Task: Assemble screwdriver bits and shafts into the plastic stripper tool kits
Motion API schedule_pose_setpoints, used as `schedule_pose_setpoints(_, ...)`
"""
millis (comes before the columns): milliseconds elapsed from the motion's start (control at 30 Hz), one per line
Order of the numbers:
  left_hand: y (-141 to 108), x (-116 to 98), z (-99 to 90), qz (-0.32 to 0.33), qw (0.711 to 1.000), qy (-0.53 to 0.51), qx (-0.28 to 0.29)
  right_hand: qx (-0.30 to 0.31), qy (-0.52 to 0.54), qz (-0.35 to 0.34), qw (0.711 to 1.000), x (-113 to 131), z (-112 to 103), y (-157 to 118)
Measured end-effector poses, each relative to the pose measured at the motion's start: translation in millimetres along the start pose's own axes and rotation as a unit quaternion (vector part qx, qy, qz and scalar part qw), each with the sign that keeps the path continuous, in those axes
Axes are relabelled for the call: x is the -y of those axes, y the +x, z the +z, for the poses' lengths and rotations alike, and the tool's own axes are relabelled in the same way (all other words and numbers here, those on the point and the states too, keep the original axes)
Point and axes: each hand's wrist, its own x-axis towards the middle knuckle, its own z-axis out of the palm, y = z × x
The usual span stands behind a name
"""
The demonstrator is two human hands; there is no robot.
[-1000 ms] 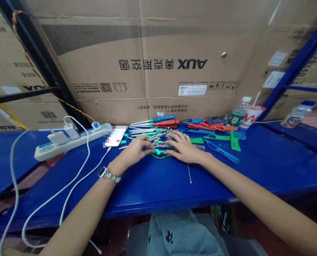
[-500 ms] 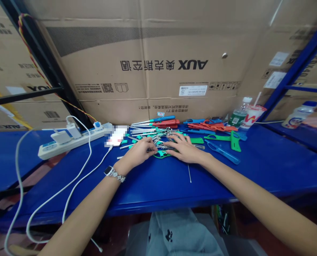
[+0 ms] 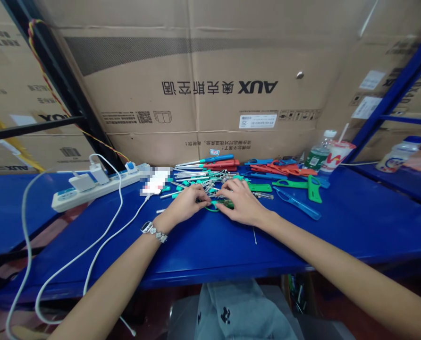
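A green plastic casing (image 3: 227,203), like the handle of a long-nosed lighter, lies on the blue table between my hands, with a teal piece at its ringed end. My left hand (image 3: 189,204) is closed, thumb and fingertips pinched at that ringed end; anything small in the pinch is hidden. My right hand (image 3: 244,202) curls over the casing from the right, thumb and fingers around it. Just beyond the fingertips spreads a pile of metal tubes (image 3: 191,174) with teal ends. A thin white-tipped wire (image 3: 255,236) sticks out below my right wrist.
Blue and red long-nosed lighters (image 3: 219,164) lie behind the pile. Red casings (image 3: 283,167), green casings (image 3: 315,189) and a blue casing (image 3: 297,203) lie to the right, near a bottle (image 3: 316,158) and a cup (image 3: 336,156). Left are a phone (image 3: 155,181), power strip (image 3: 100,189) and cables.
My right hand has drawn its fingers in from a spread pose, uncovering more of the green casing. My left hand stays at the ringed end. The view has shifted slightly.
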Motion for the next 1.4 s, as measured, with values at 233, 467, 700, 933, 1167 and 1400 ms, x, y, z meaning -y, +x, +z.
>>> schedule_pose_setpoints(233,-6,-4,-5.9,0.024,0.999,0.012,-0.018,0.044,-0.008,0.026,0.999,19,11,13)
schedule_pose_setpoints(467,-8,-5,-9.4,0.069,0.994,0.040,0.069,0.039,0.001,0.048,0.998,20,12,12)
schedule_pose_setpoints(700,-4,-6,-6.2,0.084,0.991,0.079,0.072,0.040,-0.102,0.036,0.993,25,11,11)
schedule_pose_setpoints(933,-5,-6,-5.7,0.092,0.990,0.077,0.073,0.077,-0.123,0.026,0.989,28,8,17)
schedule_pose_setpoints(1167,-5,-10,-6.2,0.086,0.989,0.090,0.073,0.070,-0.134,0.041,0.988,29,-5,21)
schedule_pose_setpoints(1400,-6,-9,-6.1,0.079,0.988,0.107,0.081,0.093,-0.150,0.049,0.983,33,0,23)
